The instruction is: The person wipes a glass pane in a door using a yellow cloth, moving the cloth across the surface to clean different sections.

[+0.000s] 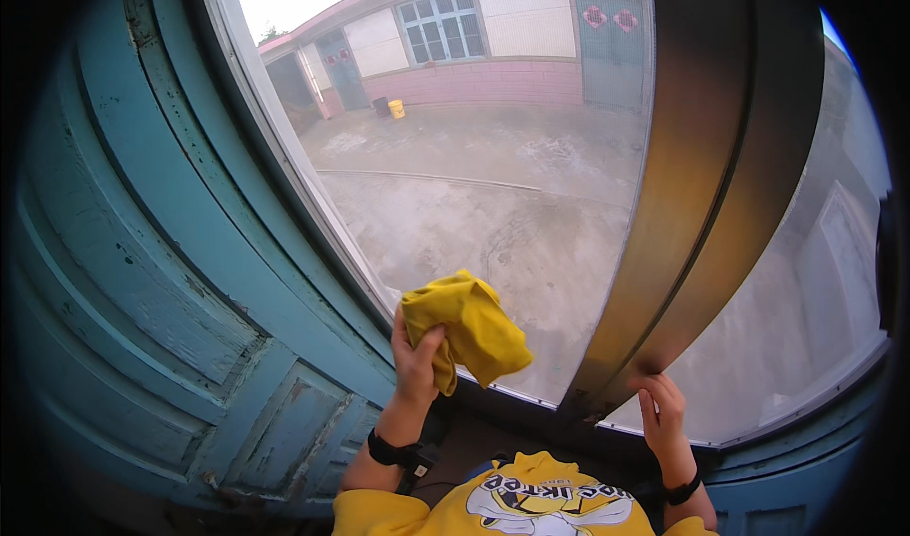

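Observation:
A folded yellow cloth (469,326) is pinched between the thumb and fingers of my left hand (416,365), in front of the lower part of a large see-through door panel (455,230). My right hand (662,401) is raised at the lower right, its fingertips at the edge of a shiny metallic door frame post (682,202). Its fingers are bent and bunched near the post; whether they touch it cannot be told. No object shows in that hand. Both wrists wear black bands.
A weathered blue-green wooden door (170,252) with peeling paint stands close on the left. A second see-through panel (789,301) lies right of the post. Beyond are a concrete yard (455,152), a yellow bucket (397,109), a dark bucket and a pink-and-white building.

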A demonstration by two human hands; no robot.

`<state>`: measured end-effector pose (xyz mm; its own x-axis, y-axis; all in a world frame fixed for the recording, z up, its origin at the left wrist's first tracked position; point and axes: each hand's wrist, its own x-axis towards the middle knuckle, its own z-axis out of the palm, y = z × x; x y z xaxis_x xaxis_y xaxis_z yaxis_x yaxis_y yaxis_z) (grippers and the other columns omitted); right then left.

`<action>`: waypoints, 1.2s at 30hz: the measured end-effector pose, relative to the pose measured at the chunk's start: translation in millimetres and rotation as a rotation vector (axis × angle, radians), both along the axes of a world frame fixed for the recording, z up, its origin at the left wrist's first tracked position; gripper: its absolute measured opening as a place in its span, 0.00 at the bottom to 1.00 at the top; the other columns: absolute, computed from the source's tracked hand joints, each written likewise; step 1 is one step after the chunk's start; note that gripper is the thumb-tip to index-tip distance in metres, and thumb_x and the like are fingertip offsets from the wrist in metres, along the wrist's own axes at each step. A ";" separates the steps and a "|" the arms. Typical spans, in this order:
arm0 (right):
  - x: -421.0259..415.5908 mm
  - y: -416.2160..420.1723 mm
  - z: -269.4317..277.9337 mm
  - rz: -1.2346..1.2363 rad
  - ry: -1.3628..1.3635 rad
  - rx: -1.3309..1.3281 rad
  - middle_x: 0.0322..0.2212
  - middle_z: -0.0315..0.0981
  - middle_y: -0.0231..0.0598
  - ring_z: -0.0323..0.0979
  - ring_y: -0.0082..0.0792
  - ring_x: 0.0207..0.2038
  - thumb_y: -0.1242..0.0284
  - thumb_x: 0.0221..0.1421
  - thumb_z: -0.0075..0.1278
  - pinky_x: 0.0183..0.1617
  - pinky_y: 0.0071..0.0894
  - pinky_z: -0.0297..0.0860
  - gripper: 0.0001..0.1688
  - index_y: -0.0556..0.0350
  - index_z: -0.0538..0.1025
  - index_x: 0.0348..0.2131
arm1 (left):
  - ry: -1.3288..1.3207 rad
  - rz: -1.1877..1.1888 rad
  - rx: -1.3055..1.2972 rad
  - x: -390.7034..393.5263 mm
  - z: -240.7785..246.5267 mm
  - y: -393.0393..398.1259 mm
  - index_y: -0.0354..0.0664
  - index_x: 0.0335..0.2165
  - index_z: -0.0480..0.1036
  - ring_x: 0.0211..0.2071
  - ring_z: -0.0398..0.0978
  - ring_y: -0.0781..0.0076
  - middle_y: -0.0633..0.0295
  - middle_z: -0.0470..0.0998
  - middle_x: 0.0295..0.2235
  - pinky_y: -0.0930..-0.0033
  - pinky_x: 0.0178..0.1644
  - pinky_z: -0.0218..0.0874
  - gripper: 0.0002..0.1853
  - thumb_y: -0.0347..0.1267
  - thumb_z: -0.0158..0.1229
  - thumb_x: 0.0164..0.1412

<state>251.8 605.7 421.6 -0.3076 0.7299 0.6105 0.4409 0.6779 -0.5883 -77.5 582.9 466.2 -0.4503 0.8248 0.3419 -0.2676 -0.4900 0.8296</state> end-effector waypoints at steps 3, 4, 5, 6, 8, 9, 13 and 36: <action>3.1 -0.6 -12.8 -0.060 0.012 -0.025 0.26 0.71 0.46 0.70 0.45 0.29 0.84 0.48 0.45 0.32 0.33 0.66 0.07 0.63 0.74 0.29 | -0.125 0.139 0.021 -21.0 5.6 13.7 0.39 0.50 0.58 0.44 0.67 0.70 0.60 0.67 0.43 0.69 0.49 0.60 0.24 0.28 0.51 0.54; 1.4 0.9 -13.0 -0.059 0.004 -0.024 0.26 0.71 0.46 0.70 0.44 0.28 0.84 0.49 0.45 0.31 0.32 0.66 0.06 0.64 0.74 0.30 | -0.139 0.161 0.023 -27.1 12.5 14.0 0.40 0.51 0.58 0.45 0.66 0.69 0.60 0.66 0.43 0.67 0.48 0.60 0.24 0.30 0.50 0.55; 1.0 0.7 -13.3 -0.074 -0.013 -0.033 0.26 0.71 0.46 0.70 0.44 0.28 0.84 0.49 0.46 0.31 0.31 0.66 0.06 0.64 0.74 0.30 | -0.164 0.210 -0.003 -30.9 12.5 19.8 0.41 0.50 0.60 0.43 0.69 0.67 0.60 0.69 0.41 0.65 0.47 0.63 0.22 0.33 0.49 0.56; -0.6 -0.6 -13.1 -0.070 -0.003 -0.032 0.26 0.72 0.46 0.70 0.44 0.28 0.84 0.49 0.46 0.31 0.31 0.67 0.06 0.63 0.74 0.30 | -0.201 0.169 -0.007 -40.2 10.5 20.1 0.40 0.50 0.61 0.44 0.69 0.68 0.61 0.69 0.42 0.65 0.47 0.64 0.22 0.34 0.49 0.56; -4.2 -0.7 -16.3 -0.062 0.008 -0.021 0.27 0.72 0.46 0.71 0.44 0.27 0.83 0.50 0.46 0.31 0.31 0.67 0.06 0.63 0.74 0.31 | -0.285 0.152 0.028 -47.1 4.8 20.6 0.38 0.50 0.61 0.47 0.68 0.66 0.59 0.69 0.45 0.64 0.50 0.61 0.23 0.35 0.48 0.57; -6.1 1.3 -16.9 -0.060 0.010 -0.011 0.27 0.72 0.46 0.71 0.44 0.28 0.83 0.50 0.46 0.31 0.31 0.67 0.06 0.63 0.74 0.31 | -0.341 0.099 0.058 -48.0 7.4 22.5 0.37 0.50 0.61 0.47 0.67 0.65 0.58 0.68 0.46 0.63 0.51 0.60 0.23 0.36 0.47 0.57; -8.5 -0.6 -23.5 -0.108 -0.015 -0.063 0.27 0.73 0.45 0.72 0.45 0.28 0.81 0.51 0.46 0.31 0.31 0.68 0.07 0.62 0.74 0.32 | -0.352 0.154 0.033 -45.7 6.1 26.1 0.37 0.50 0.59 0.49 0.65 0.64 0.58 0.67 0.47 0.62 0.52 0.57 0.25 0.36 0.45 0.54; -40.5 7.7 -198.4 0.132 -0.060 -1.052 0.50 0.62 0.55 0.74 0.36 0.34 0.66 0.55 0.47 0.38 0.27 0.70 0.36 0.66 0.54 0.56 | 0.192 0.570 0.341 -58.8 30.5 76.2 0.39 0.60 0.40 0.59 0.51 0.61 0.48 0.49 0.58 0.62 0.61 0.43 0.32 0.32 0.39 0.61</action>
<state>211.3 613.3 223.2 -0.4313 0.8407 -0.3276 0.4486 -0.1153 -0.8863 -136.3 659.1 496.8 -0.6870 0.3096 0.6574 0.2454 -0.7527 0.6110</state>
